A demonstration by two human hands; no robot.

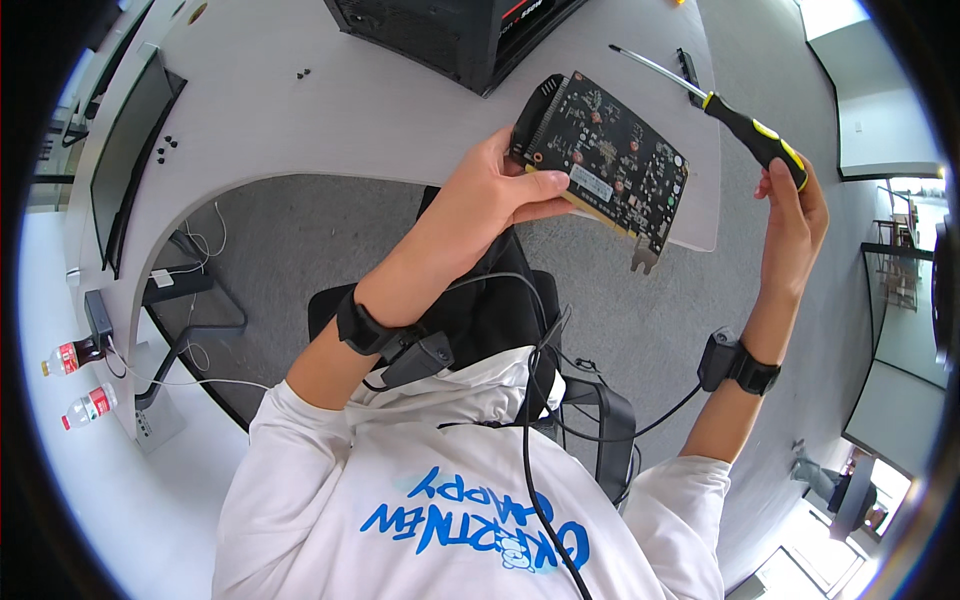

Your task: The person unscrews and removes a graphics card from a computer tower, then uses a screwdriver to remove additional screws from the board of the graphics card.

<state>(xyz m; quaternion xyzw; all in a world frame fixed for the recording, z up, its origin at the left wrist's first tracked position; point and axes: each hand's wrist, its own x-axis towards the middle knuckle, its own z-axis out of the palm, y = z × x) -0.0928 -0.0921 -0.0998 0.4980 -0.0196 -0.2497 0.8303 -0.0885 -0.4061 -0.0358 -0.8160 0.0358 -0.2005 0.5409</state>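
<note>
My left hand (500,193) is closed on the near left edge of a graphics card (607,150), thumb over its back. The card's black circuit board faces up, with a pale label near my thumb and a metal bracket tab at its lower right end. Over to the right, my right hand (795,215) grips a screwdriver (757,132) by the end of its black and yellow handle. Its long metal shaft points up and left, above the table, and its tip is apart from the card.
A black computer case (450,40) stands on the curved white table (270,110) at the back. Small dark screws (166,150) lie at the left near a monitor (135,150). A narrow black part (689,75) rests at the right edge. Cables hang around my chair.
</note>
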